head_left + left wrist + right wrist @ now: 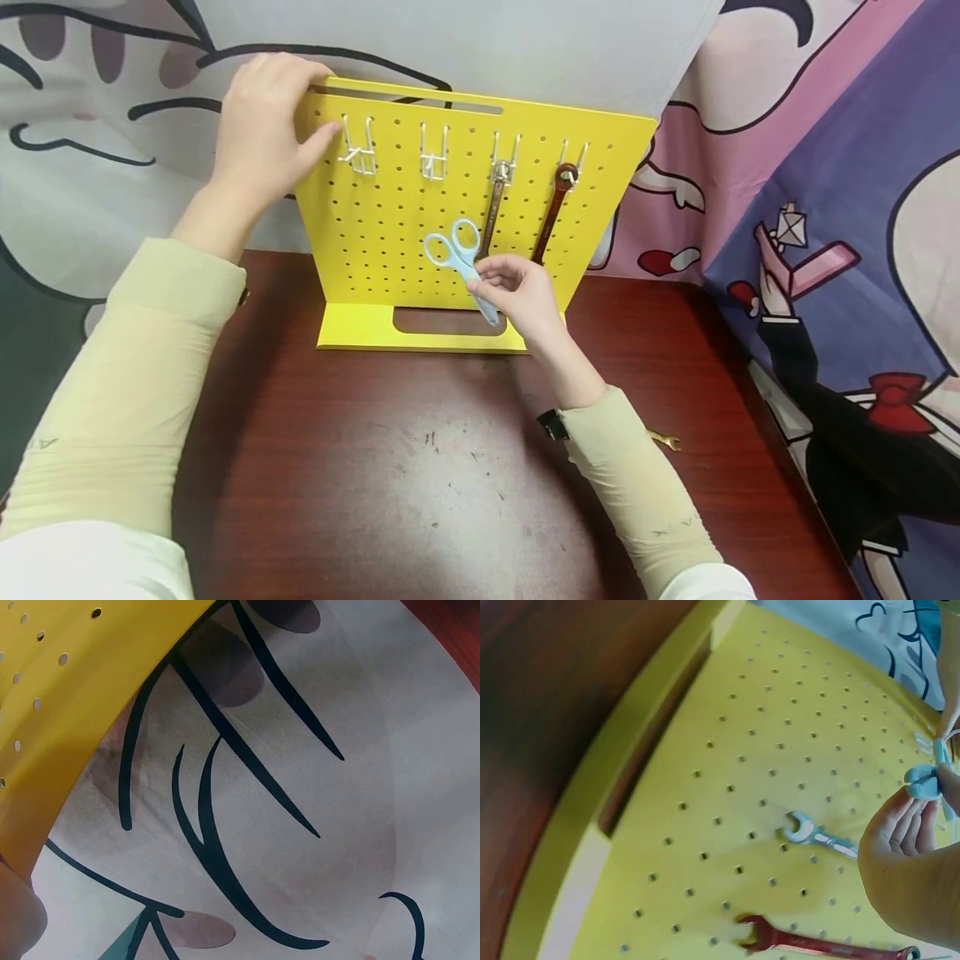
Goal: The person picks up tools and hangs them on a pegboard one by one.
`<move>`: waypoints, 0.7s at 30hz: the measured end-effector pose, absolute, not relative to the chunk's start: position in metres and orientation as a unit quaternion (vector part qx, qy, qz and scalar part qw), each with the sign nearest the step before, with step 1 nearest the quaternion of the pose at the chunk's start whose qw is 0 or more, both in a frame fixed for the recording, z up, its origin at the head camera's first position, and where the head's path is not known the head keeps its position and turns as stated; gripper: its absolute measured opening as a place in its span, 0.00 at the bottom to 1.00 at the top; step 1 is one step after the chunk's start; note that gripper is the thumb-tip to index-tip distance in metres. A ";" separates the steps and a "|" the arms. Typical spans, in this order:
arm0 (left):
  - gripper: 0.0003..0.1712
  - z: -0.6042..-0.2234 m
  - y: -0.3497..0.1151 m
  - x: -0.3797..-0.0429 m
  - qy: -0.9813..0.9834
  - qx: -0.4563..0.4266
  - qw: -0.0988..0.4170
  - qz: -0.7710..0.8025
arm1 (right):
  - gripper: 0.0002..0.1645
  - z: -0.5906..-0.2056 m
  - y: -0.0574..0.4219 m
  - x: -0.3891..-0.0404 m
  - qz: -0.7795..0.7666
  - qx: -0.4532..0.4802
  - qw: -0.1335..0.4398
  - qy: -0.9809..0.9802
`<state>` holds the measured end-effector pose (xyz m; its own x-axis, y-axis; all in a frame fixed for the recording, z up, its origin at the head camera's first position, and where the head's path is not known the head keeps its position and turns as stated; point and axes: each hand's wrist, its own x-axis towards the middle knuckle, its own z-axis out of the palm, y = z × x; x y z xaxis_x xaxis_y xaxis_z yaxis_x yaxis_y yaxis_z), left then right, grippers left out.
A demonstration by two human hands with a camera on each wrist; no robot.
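Observation:
A yellow pegboard (pixel 375 250) stands upright on the table, with white wire hooks (pixel 433 158) along its upper part. My left hand (pixel 262 125) grips the board's upper left corner, thumb in front. In my right hand (pixel 521 292), light blue scissors (pixel 463 254) are pinched by the blades, handle loops up, in front of the board. On the two right-hand hooks hang a silver wrench (pixel 492 212) and a dark red wrench (pixel 553 212). The right wrist view shows the red wrench's open end (pixel 761 934) below the silver one (pixel 806 829).
A small gold wrench (pixel 664 439) lies on the dark red-brown table (pixel 360 467), partly behind the right forearm. Patterned cloth (pixel 840 208) hangs behind the board and along the right side. The board's base (pixel 352 325) has a long slot.

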<state>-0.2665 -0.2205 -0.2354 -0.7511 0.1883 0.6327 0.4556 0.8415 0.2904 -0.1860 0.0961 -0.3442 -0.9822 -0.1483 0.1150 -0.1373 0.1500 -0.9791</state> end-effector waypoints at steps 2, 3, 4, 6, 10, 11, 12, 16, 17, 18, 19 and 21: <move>0.26 -0.236 -0.220 -0.267 -0.909 -0.177 0.307 -0.220 | 0.14 -0.339 0.091 -0.187 -0.659 -0.095 -0.008 0.746; 0.25 -0.236 -0.220 -0.267 -0.908 -0.178 0.308 -0.220 | 0.14 -0.337 0.088 -0.187 -0.666 -0.095 -0.014 0.740; 0.25 -0.236 -0.220 -0.266 -0.908 -0.178 0.308 -0.220 | 0.14 -0.334 0.085 -0.188 -0.673 -0.095 -0.021 0.733; 0.25 -0.236 -0.220 -0.267 -0.907 -0.178 0.310 -0.221 | 0.14 -0.329 0.080 -0.189 -0.685 -0.094 -0.036 0.722; 0.26 -0.235 -0.220 -0.265 -0.908 -0.176 0.310 -0.222 | 0.12 -0.319 0.067 -0.193 -0.697 -0.102 -0.063 0.707; 0.26 -0.235 -0.220 -0.265 -0.907 -0.176 0.311 -0.221 | 0.12 -0.317 0.064 -0.195 -0.699 -0.104 -0.069 0.704; 0.25 -0.234 -0.220 -0.265 -0.908 -0.176 0.311 -0.221 | 0.12 -0.315 0.061 -0.197 -0.701 -0.107 -0.075 0.701; 0.25 -0.234 -0.219 -0.264 -0.907 -0.177 0.312 -0.223 | 0.13 -0.309 0.048 -0.204 -0.722 -0.103 -0.087 0.679; 0.25 -0.234 -0.219 -0.264 -0.906 -0.177 0.312 -0.223 | 0.13 -0.309 0.045 -0.206 -0.728 -0.097 -0.088 0.673; 0.25 -0.234 -0.219 -0.264 -0.907 -0.176 0.312 -0.224 | 0.14 -0.309 0.043 -0.207 -0.734 -0.091 -0.088 0.667; 0.25 -0.235 -0.219 -0.264 -0.907 -0.175 0.311 -0.224 | 0.14 -0.309 0.040 -0.209 -0.739 -0.084 -0.088 0.662; 0.25 -0.235 -0.219 -0.264 -0.907 -0.175 0.311 -0.225 | 0.14 -0.310 0.036 -0.212 -0.748 -0.068 -0.086 0.654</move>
